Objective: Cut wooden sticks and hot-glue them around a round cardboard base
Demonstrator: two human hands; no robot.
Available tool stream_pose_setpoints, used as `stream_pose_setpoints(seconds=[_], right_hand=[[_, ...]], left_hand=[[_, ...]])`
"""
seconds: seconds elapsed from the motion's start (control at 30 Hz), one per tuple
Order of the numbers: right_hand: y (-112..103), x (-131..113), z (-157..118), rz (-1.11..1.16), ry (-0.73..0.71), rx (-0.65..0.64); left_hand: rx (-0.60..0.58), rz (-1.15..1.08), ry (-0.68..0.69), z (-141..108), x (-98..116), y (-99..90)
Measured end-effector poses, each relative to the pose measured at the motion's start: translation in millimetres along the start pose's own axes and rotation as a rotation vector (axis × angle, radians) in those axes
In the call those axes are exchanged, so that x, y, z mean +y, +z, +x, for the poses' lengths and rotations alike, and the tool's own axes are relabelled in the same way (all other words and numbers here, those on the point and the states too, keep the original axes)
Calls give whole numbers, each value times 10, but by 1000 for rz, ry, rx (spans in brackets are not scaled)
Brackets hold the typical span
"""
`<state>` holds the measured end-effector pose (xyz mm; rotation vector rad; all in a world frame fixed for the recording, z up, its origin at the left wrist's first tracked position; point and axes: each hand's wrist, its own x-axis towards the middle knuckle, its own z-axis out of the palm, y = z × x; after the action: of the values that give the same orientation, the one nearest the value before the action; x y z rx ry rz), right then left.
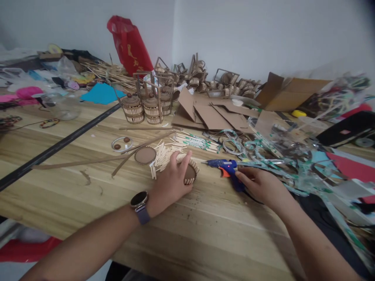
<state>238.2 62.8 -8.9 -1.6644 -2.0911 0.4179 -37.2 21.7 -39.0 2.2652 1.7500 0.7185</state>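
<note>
My left hand [172,179], a watch on its wrist, curls around the left side of a small round cardboard base [191,173] edged with short upright sticks. Its thumb is near the front edge and its fingers reach the far edge, hiding part of the piece. In my right hand [259,185] is the handle end of a blue glue gun [219,163] with an orange trigger and a small red light. The nozzle points left towards the stick-edged base. Loose short sticks [164,154] lie just beyond my left hand, beside a flat cardboard disc [145,155].
Finished little lidded stick baskets [132,109] stand farther back. Cardboard sheets [216,115], wrapped stick bundles [196,141] and a tape ring [121,144] with brown beads lie on the table. Plastic wrappers [272,144] crowd the right side. A glass jar [66,107] stands at left.
</note>
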Motion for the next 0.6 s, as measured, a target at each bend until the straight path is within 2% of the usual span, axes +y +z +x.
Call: stream_pose_setpoints(seconds=[0.07, 0.1, 0.17, 0.27, 0.43, 0.6], right_hand=[[-30, -153, 93, -207, -60, 20], [-24, -248, 168, -244, -147, 7], [42, -444, 374, -245, -361, -30], [257, -686, 773, -259, -538, -161], [687, -924, 1292, -286, -635, -263], [945, -1015, 1437, -280, -697, -320]], left_hand=[[3, 3, 6, -2, -1, 2], [2, 3, 8, -3, -2, 6], [2, -1, 6, -4, -3, 16], [3, -8, 5, -4, -3, 30], [-13, -18, 8, -2, -6, 36], [-30, -53, 6, -4, -7, 32]])
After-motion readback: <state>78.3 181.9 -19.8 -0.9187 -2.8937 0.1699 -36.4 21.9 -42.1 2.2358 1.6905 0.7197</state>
